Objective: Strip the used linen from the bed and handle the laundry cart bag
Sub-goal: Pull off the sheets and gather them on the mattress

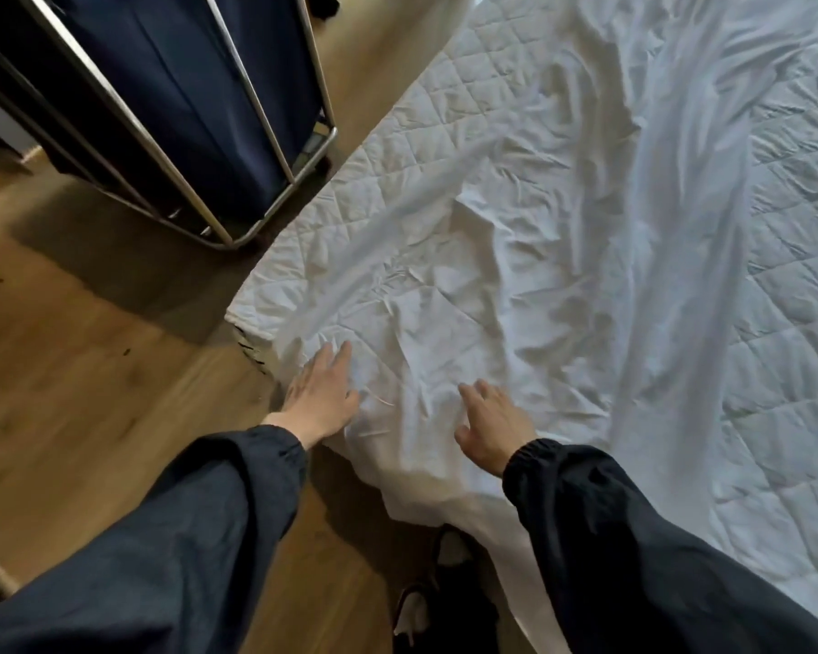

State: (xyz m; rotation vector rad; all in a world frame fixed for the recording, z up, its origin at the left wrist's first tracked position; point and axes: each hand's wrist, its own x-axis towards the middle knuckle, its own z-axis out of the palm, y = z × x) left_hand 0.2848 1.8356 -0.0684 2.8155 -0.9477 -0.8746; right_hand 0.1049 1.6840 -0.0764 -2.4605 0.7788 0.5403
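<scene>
White sheet (pixel 515 257) lies loose and crumpled across the bed (pixel 256 309), bunched along the middle, with its near edge spilling off the bed corner toward the floor (pixel 67 346). Quilted mattress pad (pixel 799 323) shows bare on the right and at the far left edge, so the sheet looks already untucked there. Left hand (pixel 319 394) is flat on the sheet at the near corner, fingers straight, gripping nothing. Right hand (pixel 489 424) is just beside it over the hanging fold, fingers loosely spread, nothing held; can't tell if it touches the cloth. Handling guess: thin cotton, light, fully limp, no slip problem, not fragile. It will drag and trail, though, and may catch on the pad or the corner. Best hold is probably the near draped edge or the wrinkled ridge between the hands: pinch a fistful with each hand, then gather toward the body into a bundle so nothing trails on the floor. The pad underneath is stiffer and may lift if grabbed too deep. Laundry cart (pixel 275 148) with its navy bag (pixel 185 87) stands on the floor near the bed's left side, well apart from the hands.
</scene>
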